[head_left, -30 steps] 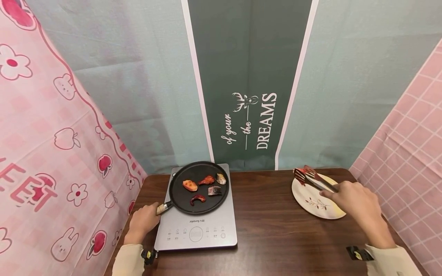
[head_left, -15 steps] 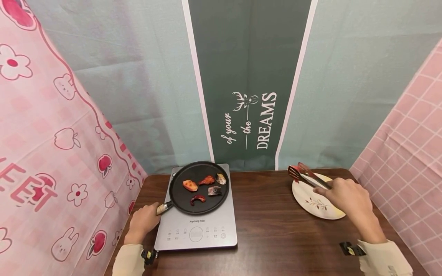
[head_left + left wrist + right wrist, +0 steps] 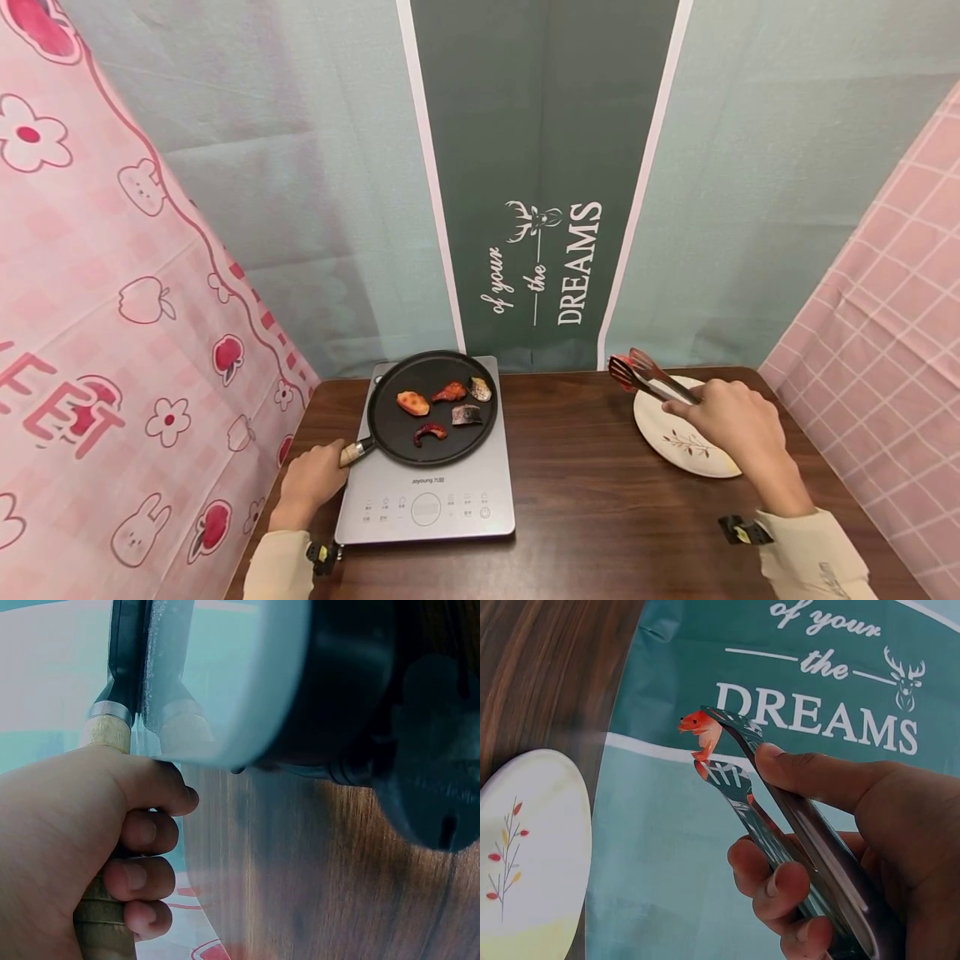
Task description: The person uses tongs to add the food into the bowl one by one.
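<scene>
My left hand (image 3: 313,482) grips the wooden handle (image 3: 351,453) of a black flat frying pan (image 3: 397,429), fingers curled round it in the left wrist view. The pan sits on a silver induction cooker (image 3: 480,475). My right hand (image 3: 738,429) holds slotted metal tongs (image 3: 817,840), thumb on one arm and fingers under the other. Between the tong tips is an orange-red shrimp (image 3: 707,735). In the head view the tongs reach past the left rim of a white oval plate (image 3: 663,433) with a leaf sprig; my hand is above its right side.
Several food pieces lie in the pan: a drumstick (image 3: 449,391), a dark red curled tentacle (image 3: 430,434), a fish chunk (image 3: 467,414), a yellowish piece (image 3: 412,403) and a shell-like piece (image 3: 480,388). Brown wooden table (image 3: 570,467) lies between cooker and plate; printed cloths hang around it.
My right hand has moved left with the tongs and shrimp, lifting them off the plate's far side to beyond its left rim. My left hand and the pan stay still.
</scene>
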A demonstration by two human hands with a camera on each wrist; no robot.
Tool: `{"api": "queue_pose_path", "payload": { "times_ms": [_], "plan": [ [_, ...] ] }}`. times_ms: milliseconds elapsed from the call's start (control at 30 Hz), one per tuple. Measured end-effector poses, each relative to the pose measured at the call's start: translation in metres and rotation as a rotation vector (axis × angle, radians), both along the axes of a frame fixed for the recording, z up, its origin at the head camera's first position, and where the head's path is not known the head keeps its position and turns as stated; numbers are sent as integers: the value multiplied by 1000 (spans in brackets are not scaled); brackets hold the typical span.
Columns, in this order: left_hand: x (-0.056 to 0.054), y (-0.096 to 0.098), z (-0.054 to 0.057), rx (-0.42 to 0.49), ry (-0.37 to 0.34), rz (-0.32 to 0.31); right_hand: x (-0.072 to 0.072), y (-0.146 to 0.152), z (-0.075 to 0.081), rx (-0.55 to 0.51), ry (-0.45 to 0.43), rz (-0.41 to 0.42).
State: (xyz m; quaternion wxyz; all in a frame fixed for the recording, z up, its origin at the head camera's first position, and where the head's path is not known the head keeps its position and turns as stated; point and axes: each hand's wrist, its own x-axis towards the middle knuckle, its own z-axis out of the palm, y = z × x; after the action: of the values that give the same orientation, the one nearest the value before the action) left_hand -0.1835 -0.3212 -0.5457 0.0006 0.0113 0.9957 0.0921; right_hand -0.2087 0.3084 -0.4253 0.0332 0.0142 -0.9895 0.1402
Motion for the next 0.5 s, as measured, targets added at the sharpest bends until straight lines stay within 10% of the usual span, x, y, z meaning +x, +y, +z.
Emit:
{"api": "queue_pose_path", "payload": {
  "times_ms": [500],
  "plan": [
    [0, 1, 2, 4, -11, 7, -11, -21, 4, -6, 8, 15]
  ]
}}
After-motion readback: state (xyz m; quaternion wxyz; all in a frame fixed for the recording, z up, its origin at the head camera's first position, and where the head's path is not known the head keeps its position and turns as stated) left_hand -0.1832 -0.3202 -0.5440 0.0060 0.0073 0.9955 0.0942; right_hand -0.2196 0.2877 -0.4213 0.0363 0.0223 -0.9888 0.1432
